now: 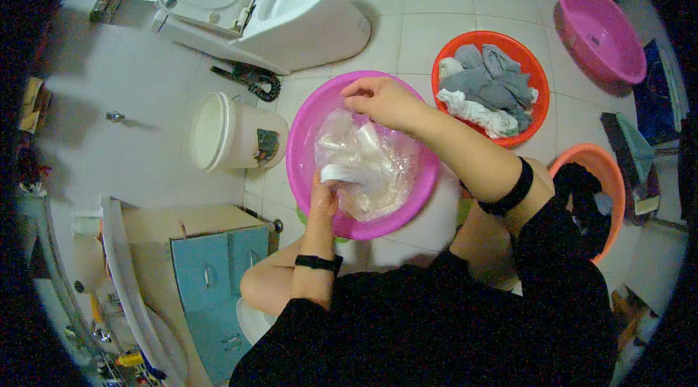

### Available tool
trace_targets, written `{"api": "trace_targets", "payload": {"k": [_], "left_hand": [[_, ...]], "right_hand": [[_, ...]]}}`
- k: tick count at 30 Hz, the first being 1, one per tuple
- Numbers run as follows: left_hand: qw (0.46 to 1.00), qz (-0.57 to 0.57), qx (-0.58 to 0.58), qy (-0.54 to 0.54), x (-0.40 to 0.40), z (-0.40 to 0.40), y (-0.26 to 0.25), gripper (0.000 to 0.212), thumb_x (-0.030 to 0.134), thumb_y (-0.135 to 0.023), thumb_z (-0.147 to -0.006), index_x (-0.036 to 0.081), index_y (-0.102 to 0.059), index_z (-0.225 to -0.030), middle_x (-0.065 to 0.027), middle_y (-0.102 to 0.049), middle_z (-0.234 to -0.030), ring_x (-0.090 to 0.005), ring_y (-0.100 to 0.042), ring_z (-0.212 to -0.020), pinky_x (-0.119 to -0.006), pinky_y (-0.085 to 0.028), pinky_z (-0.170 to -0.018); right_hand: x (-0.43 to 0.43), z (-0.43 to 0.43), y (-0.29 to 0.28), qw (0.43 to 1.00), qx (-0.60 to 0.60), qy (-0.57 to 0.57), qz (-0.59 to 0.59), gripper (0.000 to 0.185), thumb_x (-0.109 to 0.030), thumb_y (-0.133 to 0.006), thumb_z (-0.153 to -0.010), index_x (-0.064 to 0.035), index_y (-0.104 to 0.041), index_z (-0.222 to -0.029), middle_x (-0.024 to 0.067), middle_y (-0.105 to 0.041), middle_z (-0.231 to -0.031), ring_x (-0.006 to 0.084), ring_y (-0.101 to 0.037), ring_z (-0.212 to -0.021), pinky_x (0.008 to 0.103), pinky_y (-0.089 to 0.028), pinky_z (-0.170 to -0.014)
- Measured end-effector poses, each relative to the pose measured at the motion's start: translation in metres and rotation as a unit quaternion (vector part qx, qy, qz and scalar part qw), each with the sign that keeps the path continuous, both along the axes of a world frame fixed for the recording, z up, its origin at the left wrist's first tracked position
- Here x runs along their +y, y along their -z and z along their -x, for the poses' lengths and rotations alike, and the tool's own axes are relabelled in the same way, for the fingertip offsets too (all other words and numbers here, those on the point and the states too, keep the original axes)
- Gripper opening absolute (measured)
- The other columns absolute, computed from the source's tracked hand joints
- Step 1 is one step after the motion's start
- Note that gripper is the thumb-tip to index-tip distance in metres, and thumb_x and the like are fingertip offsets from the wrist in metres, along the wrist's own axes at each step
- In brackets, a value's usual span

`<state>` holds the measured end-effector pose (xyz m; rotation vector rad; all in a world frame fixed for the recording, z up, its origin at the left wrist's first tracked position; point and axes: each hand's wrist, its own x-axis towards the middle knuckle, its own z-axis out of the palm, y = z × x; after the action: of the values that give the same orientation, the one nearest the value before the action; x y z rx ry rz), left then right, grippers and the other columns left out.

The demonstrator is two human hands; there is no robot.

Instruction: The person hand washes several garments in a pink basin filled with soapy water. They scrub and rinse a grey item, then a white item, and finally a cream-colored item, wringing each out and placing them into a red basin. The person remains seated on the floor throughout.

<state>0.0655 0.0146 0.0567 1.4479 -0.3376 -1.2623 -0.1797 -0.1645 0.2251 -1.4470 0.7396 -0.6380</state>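
Observation:
A pink plastic basin (297, 139) stands on the tiled floor before me, holding water and a wet white cloth (371, 169). My left hand (325, 196) grips a folded edge of the cloth at the basin's near left side. Above the basin's far side is my right hand (376, 101), its fingers bent and apart from the cloth, with nothing seen in them. Foamy or rippled water surrounds the cloth, so its full outline cannot be made out.
A red basin (540, 68) with grey and white clothes is beyond my right arm. An orange basin (619, 196) holds dark clothes. Farther right stands another pink basin (600, 38). A white bucket (240, 131), a toilet (305, 22) and a blue cabinet (204, 272) are at the left.

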Motion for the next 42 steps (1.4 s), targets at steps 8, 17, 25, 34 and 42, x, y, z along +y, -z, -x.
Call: {"api": "trace_targets", "payload": {"k": [8,17,25,34,42], "left_hand": [[0.915,0.335,0.206,-0.088,-0.009,0.040,-0.126,0.073,-0.003,-0.049,-0.062,-0.003,-0.040,-0.134,-0.0185,-0.042,-0.139,-0.0330,-0.034,-0.134,-0.049,-0.022,-0.114],[0.854,0.407,0.325,0.013,-0.005,0.068,-0.188,0.056,0.001,-0.048,-0.066,0.003,-0.054,-0.122,-0.0167,-0.051,-0.133,-0.0354,-0.035,-0.134,-0.057,-0.021,-0.112],[0.886,0.232,0.312,-0.254,-0.018,0.034,-0.134,0.053,0.022,-0.049,-0.080,0.002,-0.049,-0.128,-0.0176,-0.053,-0.129,-0.0326,-0.047,-0.124,-0.053,-0.031,-0.108],[0.946,0.235,-0.223,0.005,-0.007,0.030,-0.075,0.041,0.020,-0.045,-0.091,0.002,-0.048,-0.128,-0.0155,-0.059,-0.113,-0.0282,-0.060,-0.098,-0.041,-0.051,-0.083],[0.993,-0.068,0.020,0.097,-0.021,-0.004,-0.078,0.012,0.014,-0.058,-0.078,0.007,-0.062,-0.087,-0.0138,-0.063,-0.081,-0.0294,-0.061,-0.073,-0.043,-0.049,-0.065]], "right_hand": [[0.042,-0.026,0.025,0.847,-0.097,-0.102,-0.512,0.067,-0.052,-0.057,-0.085,-0.0147,-0.039,-0.138,0.0134,-0.049,-0.130,0.0304,-0.047,-0.122,0.0562,-0.041,-0.094],[0.045,-0.040,0.009,0.777,-0.223,-0.049,-0.587,0.060,-0.052,-0.057,-0.085,-0.0080,-0.051,-0.127,0.0150,-0.050,-0.131,0.0298,-0.047,-0.123,0.0484,-0.036,-0.104],[0.054,-0.060,0.005,0.772,-0.264,-0.047,-0.576,0.034,-0.025,-0.053,-0.089,-0.0070,-0.057,-0.118,0.0099,-0.062,-0.118,0.0260,-0.057,-0.113,0.0444,-0.042,-0.101],[0.149,-0.066,0.017,0.691,-0.308,-0.054,-0.652,0.044,-0.033,-0.061,-0.089,-0.0084,-0.054,-0.125,0.0084,-0.059,-0.122,0.0238,-0.057,-0.112,0.0407,-0.042,-0.098],[0.169,-0.078,0.070,0.975,0.072,-0.121,-0.171,0.053,-0.039,-0.076,-0.066,-0.0040,-0.065,-0.104,0.0126,-0.068,-0.093,0.0264,-0.066,-0.087,0.0414,-0.053,-0.071]]}}
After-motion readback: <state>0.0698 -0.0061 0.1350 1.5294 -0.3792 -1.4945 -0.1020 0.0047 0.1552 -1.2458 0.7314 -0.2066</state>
